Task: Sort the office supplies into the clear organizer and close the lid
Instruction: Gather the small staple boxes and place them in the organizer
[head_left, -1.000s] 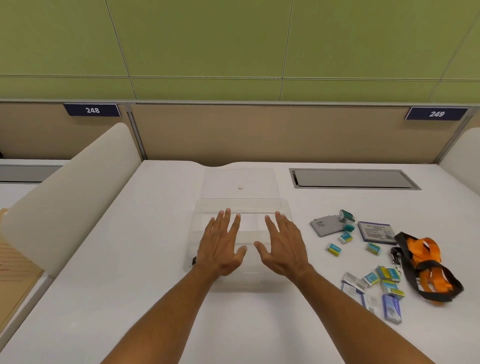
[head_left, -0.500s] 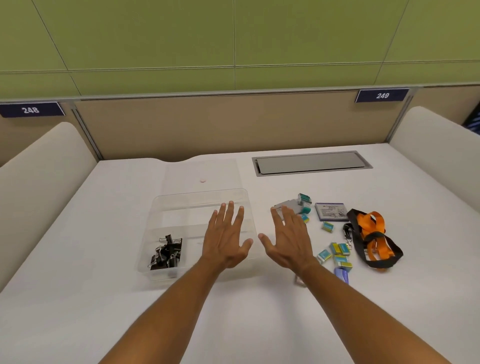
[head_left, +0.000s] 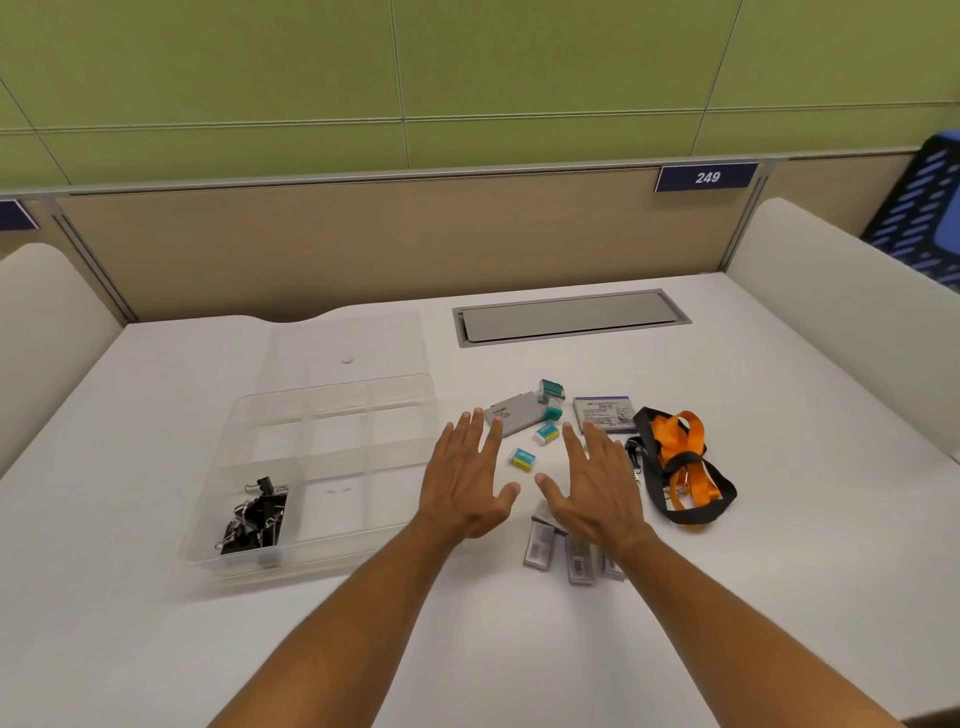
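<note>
Your left hand (head_left: 470, 486) and right hand (head_left: 597, 488) were held palm-down, side by side, above the middle of the white worktop (head_left: 156, 649). The fingers of both were straight and spread, and neither hand had hold of anything.

The clear organizer (head_left: 311, 467) stood toward the left edge of the worktop, just beside your left hand, with its top uncovered. A cluster of black binder clips (head_left: 254, 517) lay in its near-left compartment. The clear lid (head_left: 345, 345) lay flat on the worktop behind the organizer, toward the far edge.

The unsorted supplies lay right of the organizer, toward the right edge. A grey case (head_left: 511, 418) and a teal stamp (head_left: 551, 389) lay beyond your fingertips. A small yellow-and-teal box (head_left: 522, 460) lay between your two hands. Clear staple packs (head_left: 540, 545) lay partly under your right wrist. A card box (head_left: 602, 413) and an orange-and-black lanyard (head_left: 680, 462) lay just right of your right hand.
</note>
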